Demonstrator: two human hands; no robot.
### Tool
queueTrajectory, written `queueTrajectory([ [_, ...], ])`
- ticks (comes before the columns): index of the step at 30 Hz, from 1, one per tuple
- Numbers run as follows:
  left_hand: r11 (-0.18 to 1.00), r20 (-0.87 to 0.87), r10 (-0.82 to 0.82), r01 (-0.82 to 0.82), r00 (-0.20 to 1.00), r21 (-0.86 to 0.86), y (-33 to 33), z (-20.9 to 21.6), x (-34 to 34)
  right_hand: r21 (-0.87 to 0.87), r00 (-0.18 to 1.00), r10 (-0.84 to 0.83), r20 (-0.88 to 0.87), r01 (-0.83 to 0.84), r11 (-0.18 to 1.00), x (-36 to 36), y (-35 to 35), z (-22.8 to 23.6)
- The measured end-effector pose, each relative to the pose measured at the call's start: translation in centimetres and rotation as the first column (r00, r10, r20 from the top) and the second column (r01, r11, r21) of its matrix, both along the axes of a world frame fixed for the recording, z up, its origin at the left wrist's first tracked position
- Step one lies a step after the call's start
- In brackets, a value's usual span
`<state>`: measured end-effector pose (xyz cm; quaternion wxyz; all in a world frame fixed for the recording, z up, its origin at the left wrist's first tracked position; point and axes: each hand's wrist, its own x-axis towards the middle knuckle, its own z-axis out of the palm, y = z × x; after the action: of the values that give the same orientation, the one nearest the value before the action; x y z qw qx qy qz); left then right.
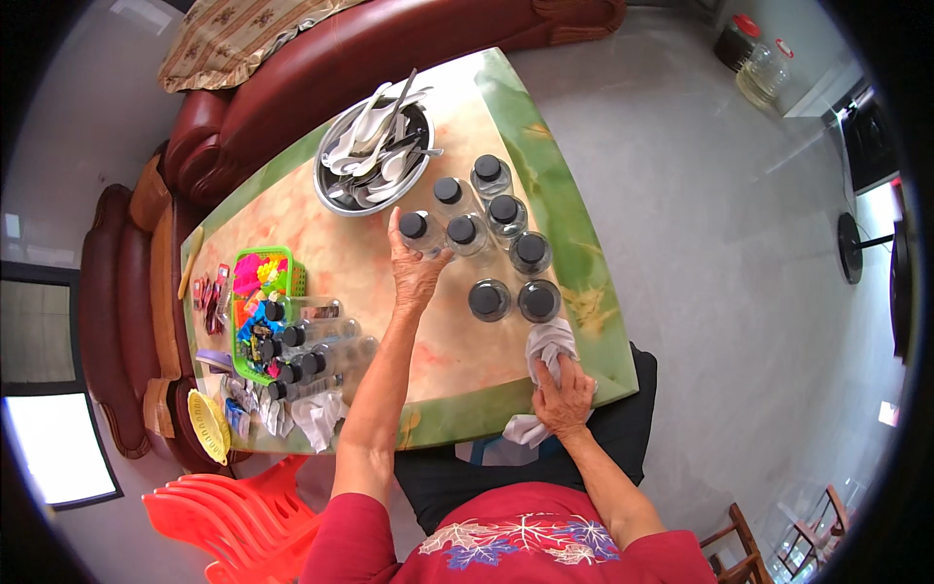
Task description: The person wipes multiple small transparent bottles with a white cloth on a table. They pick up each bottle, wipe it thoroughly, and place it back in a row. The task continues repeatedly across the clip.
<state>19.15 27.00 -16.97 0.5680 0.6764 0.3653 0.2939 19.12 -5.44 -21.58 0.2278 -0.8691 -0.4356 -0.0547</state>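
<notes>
Nearest the body, the right hand rests on a white cloth (whether gripping, I can't tell). Past it, black-capped bottles crowd the table, right of the clear bottle gripped in the left hand's fingers; farther off sits a spoon-filled steel bowl.

Covered by hands, heaped together, cropped at the edges

The bare left hand hides part of a clear cylindrical bottle with a black cap. The bare right hand covers some of a crumpled white cloth; its grip is unclear. In the round silver metal bowl, white and dark utensils overlap too closely to count. Lying clear bottles with black caps block part of the bright green plastic basket. The lower edge cuts off glossy red plastic chairs.
</notes>
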Motion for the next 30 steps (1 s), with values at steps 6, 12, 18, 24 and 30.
queueTrajectory([
  [6, 0.98, -0.132, 0.199, -0.197, 0.971, 0.027, -4.7, 0.9, -3.7, -0.009, 0.999, -0.018, 0.044, 0.018, 1.0, -0.2, 0.0, -0.7],
  [12, 0.841, -0.155, 0.539, -0.518, 0.828, 0.157, -13.6, -0.7, -13.8, 0.0, 0.997, 0.014, 0.07, -0.014, 1.0, -0.5, 0.1, -0.4],
  [18, 0.324, -0.165, 0.839, -0.232, 0.519, 0.917, -10.5, 5.2, -20.6, -0.034, 0.998, 0.059, -0.021, -0.06, 0.998, -0.7, -0.2, 1.0],
  [24, 0.378, -0.334, 0.832, -0.013, 0.443, 0.926, -5.4, 9.2, -20.2, -0.118, 0.978, 0.179, -0.103, -0.191, 0.974, -0.3, -0.8, 2.3],
  [30, 0.507, -0.328, 0.588, -0.021, 0.739, 0.862, -6.6, 6.6, -19.5, -0.197, 0.917, 0.382, -0.113, -0.398, 0.896, -0.7, -2.5, 3.2],
])
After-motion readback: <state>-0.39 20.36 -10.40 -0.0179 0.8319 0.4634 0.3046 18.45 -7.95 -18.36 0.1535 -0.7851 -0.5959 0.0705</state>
